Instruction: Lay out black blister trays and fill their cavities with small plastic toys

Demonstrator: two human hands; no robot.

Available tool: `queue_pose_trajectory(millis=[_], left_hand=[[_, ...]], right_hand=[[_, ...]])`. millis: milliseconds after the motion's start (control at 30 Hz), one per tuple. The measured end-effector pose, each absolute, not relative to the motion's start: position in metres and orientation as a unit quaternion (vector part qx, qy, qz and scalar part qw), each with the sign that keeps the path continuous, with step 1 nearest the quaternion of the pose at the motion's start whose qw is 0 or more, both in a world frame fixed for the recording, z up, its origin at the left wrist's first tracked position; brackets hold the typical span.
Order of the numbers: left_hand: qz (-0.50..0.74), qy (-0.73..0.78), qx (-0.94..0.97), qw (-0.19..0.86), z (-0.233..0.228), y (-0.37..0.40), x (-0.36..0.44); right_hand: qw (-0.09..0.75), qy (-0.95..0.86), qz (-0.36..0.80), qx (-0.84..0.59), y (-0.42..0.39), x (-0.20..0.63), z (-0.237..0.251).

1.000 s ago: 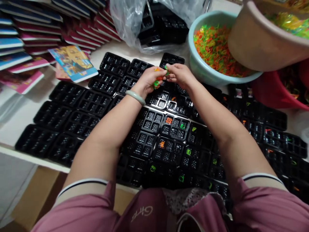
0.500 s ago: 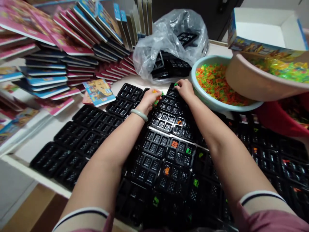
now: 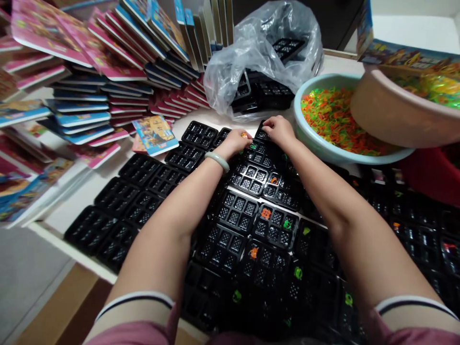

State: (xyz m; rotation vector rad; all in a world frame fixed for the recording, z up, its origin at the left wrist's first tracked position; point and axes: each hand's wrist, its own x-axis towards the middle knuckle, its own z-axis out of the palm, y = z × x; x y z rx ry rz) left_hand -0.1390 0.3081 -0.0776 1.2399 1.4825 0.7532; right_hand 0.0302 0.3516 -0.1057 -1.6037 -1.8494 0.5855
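Observation:
My left hand (image 3: 235, 143), with a pale bangle on the wrist, is closed around small plastic pieces (image 3: 245, 135); orange shows between the fingers. Just by its fingertips, a green piece (image 3: 253, 146) lies at a black compartment tray (image 3: 261, 155). My right hand (image 3: 279, 130) reaches to the farthest black tray (image 3: 263, 134), thumb and forefinger pinched over it. Whatever is in that pinch, if anything, is hidden. Nearer to me, an orange piece (image 3: 266, 213) and a green piece (image 3: 287, 224) sit in separate compartments of one tray.
Black trays (image 3: 226, 249) cover much of the table. A blue basin (image 3: 300, 117) of orange and green pieces stands at right, with a pinkish basin (image 3: 395, 122) overlapping it. Behind is a clear bag (image 3: 233, 62) of trays. Stacked books (image 3: 82, 108) fill the left; a box (image 3: 413, 60) is upper right.
The green piece that showed at my right fingertips is no longer visible there. A green piece now shows at the tray beside my left fingers. The view has shifted slightly.

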Motion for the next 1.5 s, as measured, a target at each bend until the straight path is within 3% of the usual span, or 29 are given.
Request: queue_pose_trajectory(millis=[200, 533, 933, 1400, 1500], left_hand=[[0.335, 0.488, 0.491, 0.639, -0.06, 0.266, -0.153], [0.315, 0.456, 0.44, 0.707, -0.064, 0.217, -0.168], [0.348, 0.51, 0.438, 0.653, -0.078, 0.214, -0.179], [0.325, 0.563, 0.481, 0.588, -0.081, 0.22, -0.186], [0.31, 0.577, 0.513, 0.555, -0.077, 0.219, -0.193]], right_hand=[[0.37, -0.697, 0.425, -0.443, 0.289, 0.015, -0.082], [0.336, -0.53, 0.637, -0.448, 0.235, 0.001, -0.093], [0.348, -0.531, 0.623, -0.457, 0.239, -0.004, -0.101], [0.335, -0.624, 0.533, -0.463, 0.244, -0.017, -0.117], [0.323, -0.668, 0.461, -0.487, 0.244, -0.016, -0.12]])
